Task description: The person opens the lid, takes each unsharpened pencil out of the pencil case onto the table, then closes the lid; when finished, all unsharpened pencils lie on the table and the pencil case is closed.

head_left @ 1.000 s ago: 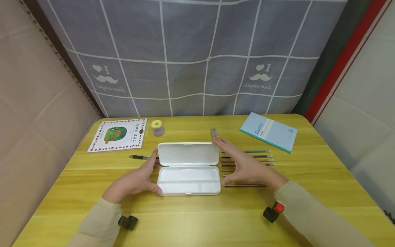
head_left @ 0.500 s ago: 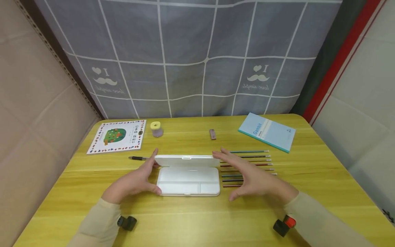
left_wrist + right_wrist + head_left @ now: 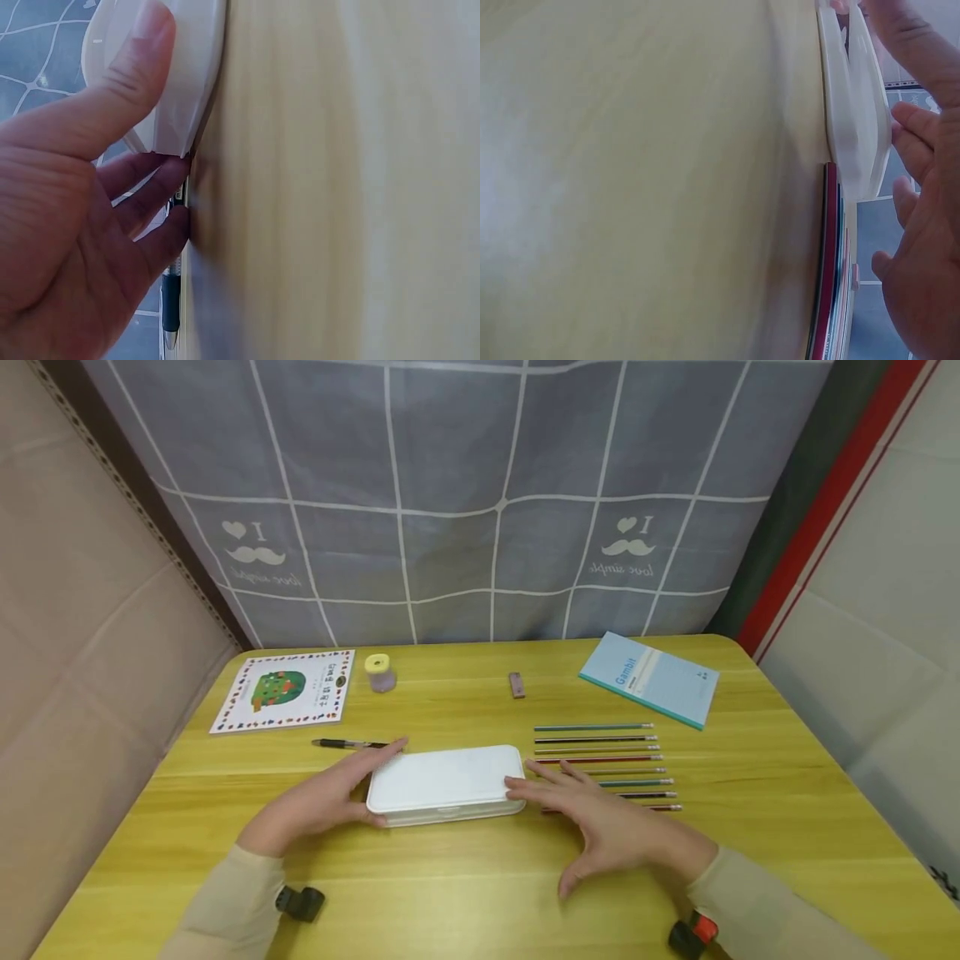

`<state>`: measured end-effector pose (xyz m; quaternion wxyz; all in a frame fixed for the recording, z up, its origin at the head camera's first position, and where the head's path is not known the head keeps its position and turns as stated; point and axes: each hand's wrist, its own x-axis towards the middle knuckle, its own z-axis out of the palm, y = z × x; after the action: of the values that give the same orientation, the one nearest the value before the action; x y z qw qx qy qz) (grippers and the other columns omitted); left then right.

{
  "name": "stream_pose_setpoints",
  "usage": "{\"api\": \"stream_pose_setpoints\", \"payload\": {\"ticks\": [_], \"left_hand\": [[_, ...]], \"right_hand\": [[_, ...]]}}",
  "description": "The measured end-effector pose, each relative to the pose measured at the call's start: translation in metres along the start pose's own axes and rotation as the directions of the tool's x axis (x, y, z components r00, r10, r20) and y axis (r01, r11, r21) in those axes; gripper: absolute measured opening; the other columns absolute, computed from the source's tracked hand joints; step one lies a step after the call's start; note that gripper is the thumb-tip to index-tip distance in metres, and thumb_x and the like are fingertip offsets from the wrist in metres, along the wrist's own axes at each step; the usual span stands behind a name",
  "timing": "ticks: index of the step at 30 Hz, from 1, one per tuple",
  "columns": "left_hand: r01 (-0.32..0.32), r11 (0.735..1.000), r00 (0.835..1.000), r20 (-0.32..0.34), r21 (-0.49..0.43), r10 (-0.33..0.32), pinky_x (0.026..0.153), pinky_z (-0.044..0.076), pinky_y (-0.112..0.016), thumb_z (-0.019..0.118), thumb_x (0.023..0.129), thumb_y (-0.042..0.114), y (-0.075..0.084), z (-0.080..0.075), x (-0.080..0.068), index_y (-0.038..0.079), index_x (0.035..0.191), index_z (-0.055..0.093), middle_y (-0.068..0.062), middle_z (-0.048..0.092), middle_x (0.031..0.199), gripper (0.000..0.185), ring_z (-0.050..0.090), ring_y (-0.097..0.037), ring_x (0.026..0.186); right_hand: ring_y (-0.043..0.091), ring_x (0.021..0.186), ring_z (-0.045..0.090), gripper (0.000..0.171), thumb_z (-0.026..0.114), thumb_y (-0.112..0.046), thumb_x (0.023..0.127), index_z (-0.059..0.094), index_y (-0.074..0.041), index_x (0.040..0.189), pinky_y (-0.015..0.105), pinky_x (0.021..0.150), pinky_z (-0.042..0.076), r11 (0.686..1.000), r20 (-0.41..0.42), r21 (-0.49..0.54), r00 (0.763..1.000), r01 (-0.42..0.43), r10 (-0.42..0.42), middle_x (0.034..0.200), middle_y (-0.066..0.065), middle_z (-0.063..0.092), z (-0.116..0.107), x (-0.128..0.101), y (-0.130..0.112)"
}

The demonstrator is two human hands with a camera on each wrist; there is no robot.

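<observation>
A white pencil case point(image 3: 442, 781) lies on the wooden table, its lid lowered over the base. In the right wrist view a narrow gap shows between the lid point(image 3: 871, 112) and the base point(image 3: 840, 90). My left hand point(image 3: 322, 797) holds the case's left end, thumb along the front side and fingers behind. Fingertips of my right hand point(image 3: 611, 822) touch the lid's right end, fingers fairly straight and thumb spread away. Behind the left fingers lies a black pen point(image 3: 345, 743), partly covered by them. The inside of the case is hidden in the head view.
Several pencils point(image 3: 596, 739) lie in a row right of the case, some partly under the right hand. Toward the back are a picture book point(image 3: 285, 691), a yellow-capped jar point(image 3: 380, 673), a small pinkish block point(image 3: 517, 685) and a blue notebook point(image 3: 649, 679).
The lid has swung from standing open down over the base. The case has turned slightly and shifted left. My right hand has moved forward with the lid, its thumb lower and farther off.
</observation>
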<state>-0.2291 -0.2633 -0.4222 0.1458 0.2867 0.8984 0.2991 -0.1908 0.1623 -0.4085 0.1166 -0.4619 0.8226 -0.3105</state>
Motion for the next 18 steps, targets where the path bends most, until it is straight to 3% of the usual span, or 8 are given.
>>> {"api": "stream_pose_setpoints", "payload": {"ticks": [4, 10, 18], "left_hand": [[-0.018, 0.999, 0.999, 0.033, 0.04, 0.017, 0.112, 0.039, -0.064, 0.079, 0.089, 0.04, 0.0001, -0.0018, -0.003, 0.034, 0.164, 0.035, -0.022, 0.037, 0.163, 0.087, 0.04, -0.046, 0.144], [0.007, 0.999, 0.998, 0.069, 0.047, -0.01, 0.112, 0.039, -0.064, 0.072, 0.096, 0.046, 0.003, -0.0028, -0.006, 0.046, 0.162, 0.033, -0.02, 0.021, 0.17, 0.077, 0.033, -0.049, 0.148], [0.013, 1.0, 0.997, 0.074, 0.024, -0.014, 0.112, 0.037, -0.067, 0.07, 0.096, 0.054, 0.0028, -0.0026, -0.0063, 0.046, 0.16, 0.037, -0.019, 0.017, 0.172, 0.072, 0.03, -0.05, 0.149]], "right_hand": [[0.039, 0.158, 0.017, 0.116, 0.094, -0.052, 0.065, 0.038, -0.022, 0.163, 0.08, 0.114, 0.012, 1.0, -0.001, -0.027, 1.0, 0.009, -0.01, 0.169, -0.004, 0.033, 0.0005, 0.0009, 0.0005], [0.038, 0.158, 0.015, 0.113, 0.093, -0.053, 0.067, 0.039, -0.022, 0.162, 0.08, 0.115, 0.011, 1.0, 0.004, -0.025, 1.0, -0.005, 0.005, 0.169, -0.005, 0.032, 0.0011, 0.0015, 0.0009], [0.04, 0.158, 0.016, 0.102, 0.092, -0.054, 0.068, 0.048, -0.024, 0.154, 0.081, 0.114, 0.01, 1.0, -0.011, -0.017, 1.0, 0.002, -0.002, 0.168, -0.004, 0.034, 0.0029, 0.002, 0.0013]]}}
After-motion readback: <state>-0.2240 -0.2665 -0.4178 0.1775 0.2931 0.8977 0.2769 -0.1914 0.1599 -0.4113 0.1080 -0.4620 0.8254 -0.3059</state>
